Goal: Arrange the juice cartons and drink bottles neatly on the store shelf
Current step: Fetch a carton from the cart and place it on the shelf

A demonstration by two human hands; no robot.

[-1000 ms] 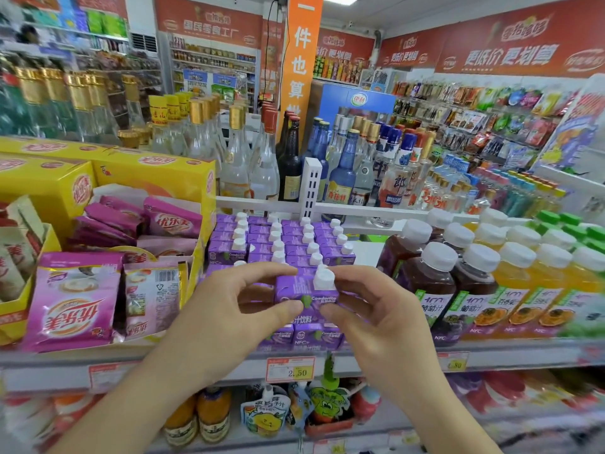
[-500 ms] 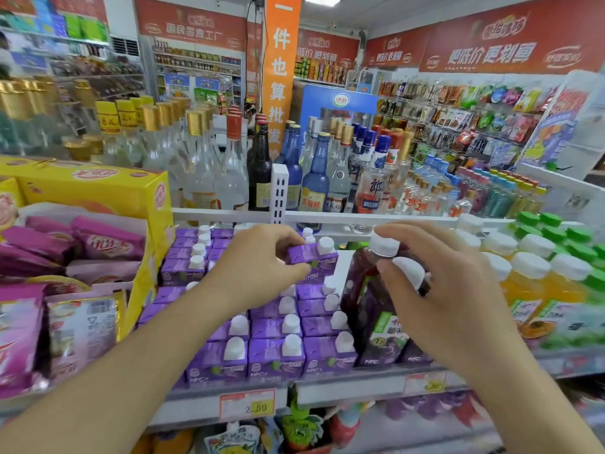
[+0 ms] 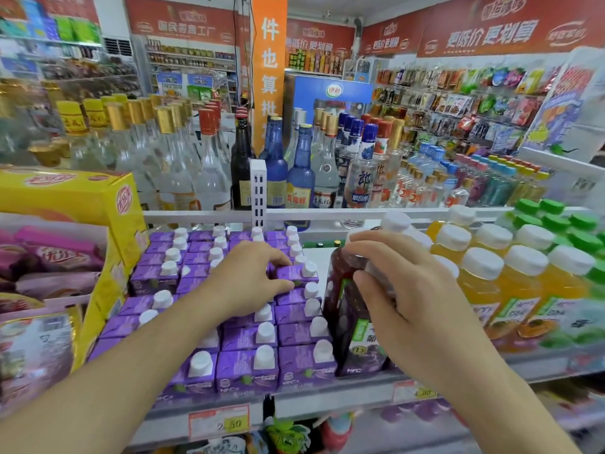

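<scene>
Nearest, on the white shelf edge (image 3: 327,403): paper price tag (image 3: 218,421), rows of boxy purple juice cartons (image 3: 247,367) with white plastic caps. Left hand (image 3: 244,283) reached over the rows, thumb and fingers pinching one raised purple carton (image 3: 296,273). Right hand (image 3: 412,301) curled round a glossy dark grape juice bottle (image 3: 348,309), upright, just beside the cartons. Further right, translucent orange juice bottles (image 3: 510,290), white-capped. Left, a yellow cardboard box (image 3: 68,194). Behind, clear glass liquor bottles (image 3: 183,165).
</scene>
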